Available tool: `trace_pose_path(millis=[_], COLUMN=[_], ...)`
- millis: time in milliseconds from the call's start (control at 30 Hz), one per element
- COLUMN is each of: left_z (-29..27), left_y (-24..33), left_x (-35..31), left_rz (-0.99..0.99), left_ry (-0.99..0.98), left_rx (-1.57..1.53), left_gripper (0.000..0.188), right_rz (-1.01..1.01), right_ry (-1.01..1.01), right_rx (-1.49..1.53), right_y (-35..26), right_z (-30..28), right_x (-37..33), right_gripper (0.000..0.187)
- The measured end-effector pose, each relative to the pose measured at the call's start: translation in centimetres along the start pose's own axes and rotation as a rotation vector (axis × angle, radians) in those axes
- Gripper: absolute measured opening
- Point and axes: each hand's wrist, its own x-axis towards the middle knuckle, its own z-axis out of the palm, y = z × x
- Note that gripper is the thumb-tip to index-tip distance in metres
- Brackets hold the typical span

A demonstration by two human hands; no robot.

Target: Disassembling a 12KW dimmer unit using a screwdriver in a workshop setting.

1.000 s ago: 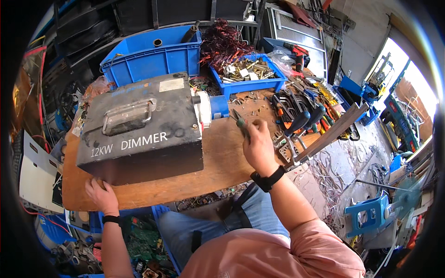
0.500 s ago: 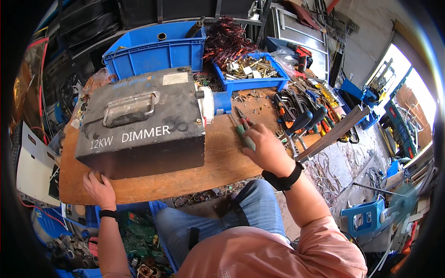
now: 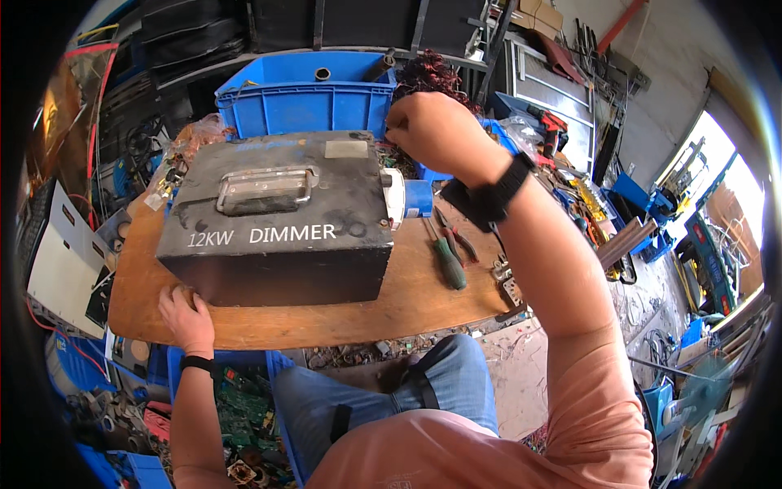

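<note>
A black metal box (image 3: 277,269) with a handle on its lid (image 3: 265,191) sits on the wooden table. My left hand (image 3: 189,319) rests at the table's front edge by the box's near left corner, fingers loosely extended and holding nothing. Beyond the box's far right corner my right hand (image 3: 444,134) is raised, its fingers curled in; what they hold, if anything, is hidden. A blue-and-white round connector (image 3: 411,199) sticks out of the box's right side. A green-handled screwdriver (image 3: 450,262) and red-handled pliers (image 3: 464,244) lie on the table to its right.
Behind the box stands a large blue bin (image 3: 305,106). Reddish wire (image 3: 432,73) is heaped beside it, and my right hand and arm largely cover a blue tray. A red drill (image 3: 554,130) lies farther right. Below the table edge, a bin holds green circuit boards (image 3: 244,407).
My right hand has left the green-handled screwdriver and moved up and away past the box's far right corner. The screwdriver now lies beside the pliers. My left hand stays by the box.
</note>
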Motion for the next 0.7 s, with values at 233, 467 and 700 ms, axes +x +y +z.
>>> trace_pose_path(millis=[233, 467, 700], left_z=[0.0, -0.4, -0.2], left_y=[0.0, 0.5, 0.3], left_x=[-0.3, -0.2, -0.1], left_rz=[0.002, -0.015, -0.003], left_ry=[0.027, 0.029, 0.044], left_rx=[-0.003, -0.039, -0.052], left_gripper=[0.036, 0.034, 0.035], right_rz=[-0.071, -0.092, -0.07], right_ry=[-0.181, -0.22, -0.255], right_rx=[-0.339, -0.314, -0.314], right_y=[0.7, 0.9, 0.8], right_z=[3.3, 5.0, 5.4], right_x=[5.5, 6.3, 6.5], right_gripper=[0.017, 0.014, 0.015])
